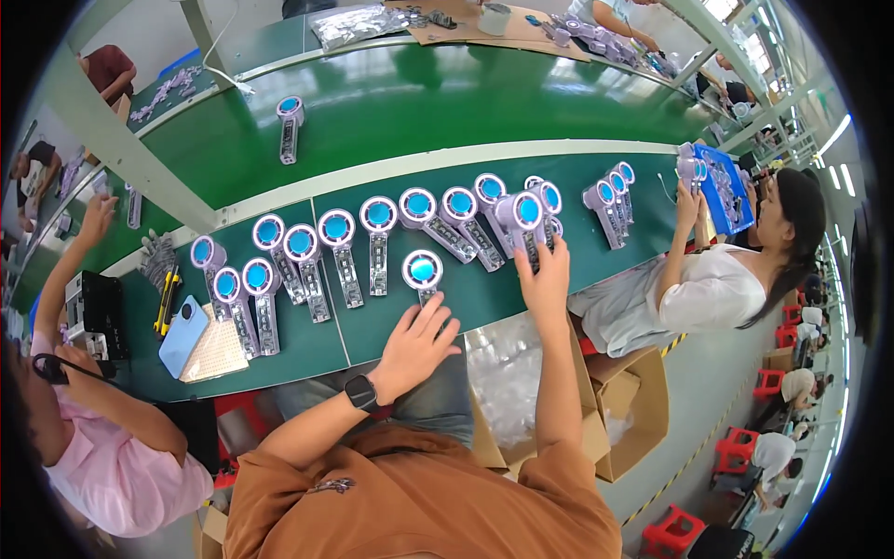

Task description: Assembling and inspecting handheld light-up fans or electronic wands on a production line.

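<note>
My left hand (pixel 416 349), with a dark watch at the wrist, has its thumb and fingers at the handle of a lavender handheld fan (pixel 422 270) with a blue centre; the fingers hide the handle's lower end. To the right, my right hand (pixel 546 284) grips the handle of another handheld fan (pixel 526 212), head up, in front of more fans (pixel 551 196). Left of these, a row of similar fans (pixel 378 214) lies across the green table (pixel 391 321). Their handles are open, with the inner parts showing.
A blue phone (pixel 184 337) rests on a light pad (pixel 222 352), beside a yellow cutter (pixel 168 300) and grey glove (pixel 163 261). Further fans (pixel 607 194) lie right, near a co-worker (pixel 722 270) and blue bin (pixel 726 191). Another person (pixel 121 456) sits left. Cardboard boxes (pixel 633 410) stand below.
</note>
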Action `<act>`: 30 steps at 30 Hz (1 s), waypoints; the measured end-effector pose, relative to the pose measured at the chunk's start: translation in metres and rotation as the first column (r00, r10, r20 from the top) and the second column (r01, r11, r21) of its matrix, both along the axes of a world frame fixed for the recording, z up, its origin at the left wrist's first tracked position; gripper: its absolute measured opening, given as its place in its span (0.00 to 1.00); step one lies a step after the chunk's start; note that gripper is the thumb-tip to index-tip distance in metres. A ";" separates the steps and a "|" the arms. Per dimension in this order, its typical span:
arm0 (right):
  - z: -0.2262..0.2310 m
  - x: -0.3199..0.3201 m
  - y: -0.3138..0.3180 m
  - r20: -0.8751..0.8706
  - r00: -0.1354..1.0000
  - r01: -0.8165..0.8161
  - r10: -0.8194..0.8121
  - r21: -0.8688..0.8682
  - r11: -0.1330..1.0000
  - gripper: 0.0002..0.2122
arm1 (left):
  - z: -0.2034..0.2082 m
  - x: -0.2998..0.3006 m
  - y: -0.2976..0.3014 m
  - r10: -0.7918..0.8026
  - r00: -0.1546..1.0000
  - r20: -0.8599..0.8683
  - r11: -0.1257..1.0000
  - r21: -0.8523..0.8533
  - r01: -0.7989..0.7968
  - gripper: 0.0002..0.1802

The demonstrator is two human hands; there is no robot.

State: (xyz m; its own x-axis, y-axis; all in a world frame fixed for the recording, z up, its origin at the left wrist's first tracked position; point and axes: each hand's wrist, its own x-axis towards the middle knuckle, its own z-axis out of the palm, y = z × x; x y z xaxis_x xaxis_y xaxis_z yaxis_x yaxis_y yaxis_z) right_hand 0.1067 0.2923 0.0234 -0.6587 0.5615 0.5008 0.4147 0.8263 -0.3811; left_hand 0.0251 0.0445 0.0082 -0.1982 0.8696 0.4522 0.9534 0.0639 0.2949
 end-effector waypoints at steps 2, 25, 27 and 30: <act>0.003 -0.004 0.014 0.003 1.000 0.026 -0.026 0.008 1.000 0.18 | 0.004 -0.005 0.002 0.083 0.996 0.022 0.997 0.003 -0.083 0.26; -0.002 -0.038 0.011 0.171 0.984 0.038 -0.047 0.055 0.998 0.20 | 0.006 -0.027 0.009 0.206 0.929 0.308 0.947 0.176 -0.269 0.26; -0.002 -0.037 0.008 0.166 0.986 0.019 -0.025 0.038 0.999 0.20 | 0.009 -0.026 0.008 0.222 0.923 0.313 0.938 0.189 -0.289 0.25; -0.011 -0.034 0.008 0.178 0.984 -0.028 0.021 0.037 0.999 0.20 | 0.007 -0.024 0.005 0.244 0.918 0.314 0.935 0.176 -0.308 0.24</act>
